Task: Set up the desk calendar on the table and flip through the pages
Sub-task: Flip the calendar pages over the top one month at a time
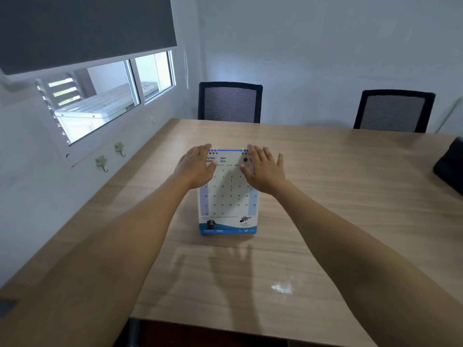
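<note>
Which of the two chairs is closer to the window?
The left chair, straight behind the calendar. It sits near the window wall, while the right chair stands much farther along the table.

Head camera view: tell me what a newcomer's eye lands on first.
The white desk calendar standing mid-table, showing its March 2026 page, draws the eye first. The left hand and right hand rest spread over its top corners by the wire binding. Behind the wooden table, two black mesh chairs stand against the wall.
</note>
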The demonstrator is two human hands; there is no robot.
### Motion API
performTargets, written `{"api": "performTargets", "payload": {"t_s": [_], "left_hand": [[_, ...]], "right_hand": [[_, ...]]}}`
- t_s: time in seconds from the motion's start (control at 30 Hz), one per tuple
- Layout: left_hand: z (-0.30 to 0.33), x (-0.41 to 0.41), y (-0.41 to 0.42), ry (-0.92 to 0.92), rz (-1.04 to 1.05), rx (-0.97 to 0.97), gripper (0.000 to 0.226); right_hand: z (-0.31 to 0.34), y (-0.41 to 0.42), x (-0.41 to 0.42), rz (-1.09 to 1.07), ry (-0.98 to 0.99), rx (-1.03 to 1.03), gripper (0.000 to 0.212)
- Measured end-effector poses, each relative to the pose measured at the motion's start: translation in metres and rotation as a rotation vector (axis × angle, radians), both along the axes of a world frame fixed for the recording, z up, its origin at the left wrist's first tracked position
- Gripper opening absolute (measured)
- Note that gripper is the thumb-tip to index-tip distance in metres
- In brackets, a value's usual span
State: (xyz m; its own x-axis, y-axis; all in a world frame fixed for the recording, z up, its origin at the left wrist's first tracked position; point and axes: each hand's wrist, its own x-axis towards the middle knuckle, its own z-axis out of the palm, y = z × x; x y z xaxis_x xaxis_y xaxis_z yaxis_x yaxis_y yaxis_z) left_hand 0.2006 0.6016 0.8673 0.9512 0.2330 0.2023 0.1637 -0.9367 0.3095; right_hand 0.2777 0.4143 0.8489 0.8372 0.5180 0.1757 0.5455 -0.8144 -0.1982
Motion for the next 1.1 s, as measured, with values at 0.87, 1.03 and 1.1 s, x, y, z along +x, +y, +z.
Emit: {"api": "performTargets", "payload": {"t_s": [0.87, 1.03, 1.1], "left_hand": [[-0.054, -0.045, -0.024, -0.023, 0.287, -0.774, 0.047], [-0.043, -0.051, -0.02, -0.09, 0.441, -0.65, 0.046], [-0.037, -0.052, -0.023, -0.072, 0.456, -0.655, 0.048]], "right_hand": [[-0.037, -0.013, -0.05, -0.131, 0.796, 0.917, 0.04], [-0.024, -0.034, -0.062, -0.138, 0.714, 0.847, 0.038], [-0.017, -0.038, -0.067, -0.128, 0.756, 0.826, 0.039]]}}
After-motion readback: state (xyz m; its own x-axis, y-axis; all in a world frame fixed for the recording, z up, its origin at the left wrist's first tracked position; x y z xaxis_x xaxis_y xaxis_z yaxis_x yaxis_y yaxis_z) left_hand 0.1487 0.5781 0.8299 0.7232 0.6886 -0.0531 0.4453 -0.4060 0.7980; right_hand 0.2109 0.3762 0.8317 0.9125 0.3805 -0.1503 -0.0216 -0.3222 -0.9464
